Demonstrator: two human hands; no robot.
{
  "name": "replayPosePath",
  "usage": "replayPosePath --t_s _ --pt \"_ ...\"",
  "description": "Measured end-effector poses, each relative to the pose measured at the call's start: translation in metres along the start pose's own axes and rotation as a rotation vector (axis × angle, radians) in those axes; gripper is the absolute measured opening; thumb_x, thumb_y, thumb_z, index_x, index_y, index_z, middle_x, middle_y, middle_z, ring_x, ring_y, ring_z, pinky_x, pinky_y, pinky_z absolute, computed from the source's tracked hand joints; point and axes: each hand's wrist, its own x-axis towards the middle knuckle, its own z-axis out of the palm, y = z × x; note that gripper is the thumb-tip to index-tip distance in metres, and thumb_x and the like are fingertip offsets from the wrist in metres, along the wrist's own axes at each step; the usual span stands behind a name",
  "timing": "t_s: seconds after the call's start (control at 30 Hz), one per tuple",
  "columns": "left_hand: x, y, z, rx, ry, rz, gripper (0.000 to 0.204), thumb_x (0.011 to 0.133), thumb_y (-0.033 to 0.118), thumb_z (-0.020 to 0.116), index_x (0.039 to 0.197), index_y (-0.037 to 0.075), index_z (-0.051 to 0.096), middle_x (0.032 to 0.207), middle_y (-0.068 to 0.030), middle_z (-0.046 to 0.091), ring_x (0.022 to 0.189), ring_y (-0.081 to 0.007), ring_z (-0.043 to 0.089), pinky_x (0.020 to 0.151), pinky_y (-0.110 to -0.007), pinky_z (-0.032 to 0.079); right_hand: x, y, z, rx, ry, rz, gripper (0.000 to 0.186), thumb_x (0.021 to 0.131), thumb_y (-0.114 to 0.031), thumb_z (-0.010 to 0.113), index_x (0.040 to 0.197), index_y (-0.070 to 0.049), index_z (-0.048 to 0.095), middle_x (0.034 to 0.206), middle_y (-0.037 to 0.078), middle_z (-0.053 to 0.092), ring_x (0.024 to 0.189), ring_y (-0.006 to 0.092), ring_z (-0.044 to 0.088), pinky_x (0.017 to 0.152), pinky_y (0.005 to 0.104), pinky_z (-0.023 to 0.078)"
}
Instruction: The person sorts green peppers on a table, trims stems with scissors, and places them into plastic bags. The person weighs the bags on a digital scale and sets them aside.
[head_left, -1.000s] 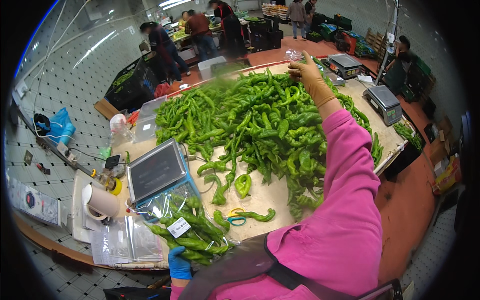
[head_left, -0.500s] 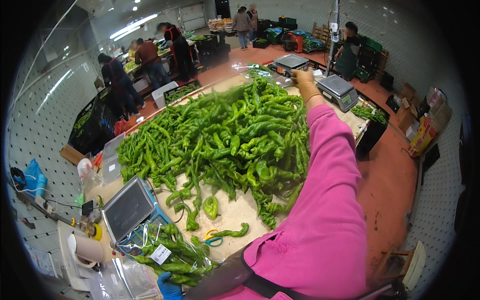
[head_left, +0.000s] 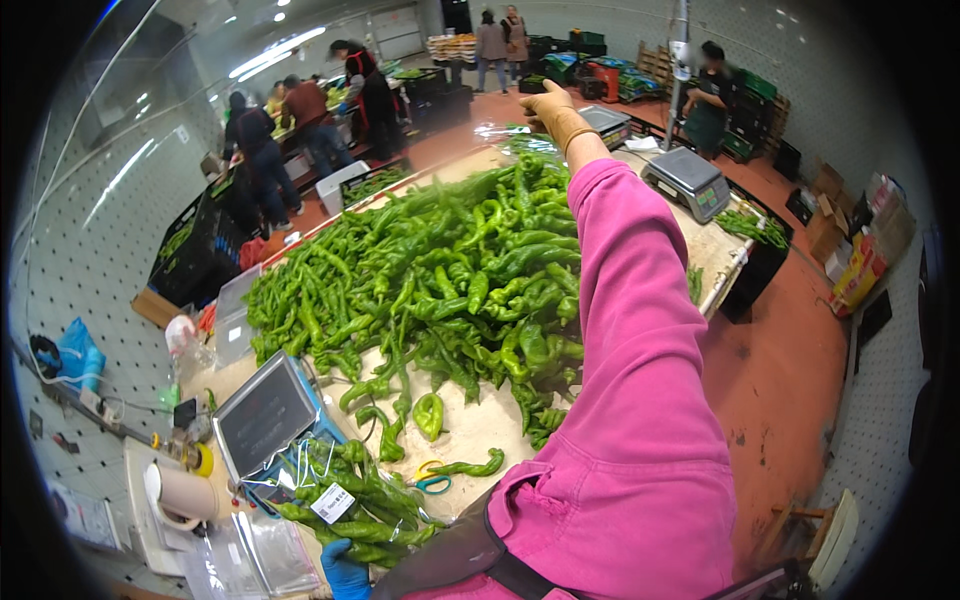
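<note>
My left hand [head_left: 345, 572], in a blue glove, grips the near end of a clear plastic bag of green peppers [head_left: 375, 505] with a white label on it. The bag rests against the tilted blue-framed scale [head_left: 265, 415]. My right arm, in a pink sleeve, stretches far across the table. In a tan glove, my right hand [head_left: 560, 115] is raised over the far end near a clear plastic bag [head_left: 530, 145], fingers apart and nothing seen in them. Beneath the arm spreads a large heap of long green peppers [head_left: 430, 270].
Scissors [head_left: 432, 478] and a loose pepper lie near me. At left stand a light mug [head_left: 185, 492] and a stack of plastic bags [head_left: 250, 555]. Two scales, one the grey scale [head_left: 687, 183], stand at the far right. Several people work around crates [head_left: 195, 245] in the background.
My right hand has swung left and lifted from beside the far scale to above the table's far end. My left hand stays on the bag of peppers. The view has shifted slightly.
</note>
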Motion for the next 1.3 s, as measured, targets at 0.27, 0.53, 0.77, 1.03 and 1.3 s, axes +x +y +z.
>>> replayPosePath --t_s 0.27,0.53,0.77,1.03,1.3 --pt "-0.028 -0.007 0.019 -0.031 0.093 0.102 0.045 0.072 0.013 0.058 0.117 0.004 0.062 0.116 -0.0122 0.066 0.106 -0.0302 0.062 0.099 -0.044 0.048 0.009 -0.006 0.068 -0.099 -0.123 0.002 0.047 0.09 -0.012 0.069 0.132 -0.006 0.048 0.08 0.012 0.066 0.059 0.0212 0.061 0.053 0.0361 0.051" --pt "-0.019 -0.009 0.02 -0.06 0.091 0.079 0.049 0.072 0.009 0.058 0.121 0.002 0.062 0.117 -0.0137 0.066 0.107 -0.0316 0.062 0.1 -0.045 0.048 -0.187 0.12 0.177 -1.075 -1.015 -0.783 0.057 0.08 -0.036 0.074 0.128 -0.009 0.062 0.12 0.016 0.067 0.103 0.0329 0.066 0.092 0.0465 0.052" --pt "-0.025 -0.013 0.02 -0.063 0.022 0.134 0.056 0.071 0.008 0.057 0.127 0.001 0.058 0.122 -0.0159 0.063 0.112 -0.0331 0.061 0.102 -0.046 0.047 -0.417 0.255 0.13 -1.172 -2.036 -0.456 0.06 0.078 -0.038 0.073 0.127 -0.005 0.063 0.115 0.019 0.068 0.104 0.0363 0.065 0.091 0.0455 0.051" --pt "-0.035 -0.021 -0.004 -0.075 0.188 0.125 0.049 0.072 0.009 0.056 0.12 0.001 0.061 0.116 -0.0148 0.066 0.108 -0.0322 0.062 0.099 -0.044 0.048 -0.554 0.35 0.109 -0.588 -1.441 -0.286 0.052 0.081 -0.016 0.064 0.131 -0.007 0.051 0.095 0.023 0.065 0.088 0.043 0.064 0.076 0.05 0.05" --pt "-0.059 -0.047 -0.03 0.328 0.035 0.493 0.048 0.077 -0.009 0.06 0.125 0.0 0.058 0.117 -0.0136 0.065 0.105 -0.0217 0.063 0.092 -0.032 0.051 -0.553 0.364 0.084 -0.694 -1.479 -0.653 0.061 0.079 -0.021 0.065 0.135 -0.002 0.048 0.094 0.019 0.066 0.082 0.036 0.063 0.069 0.0486 0.049"
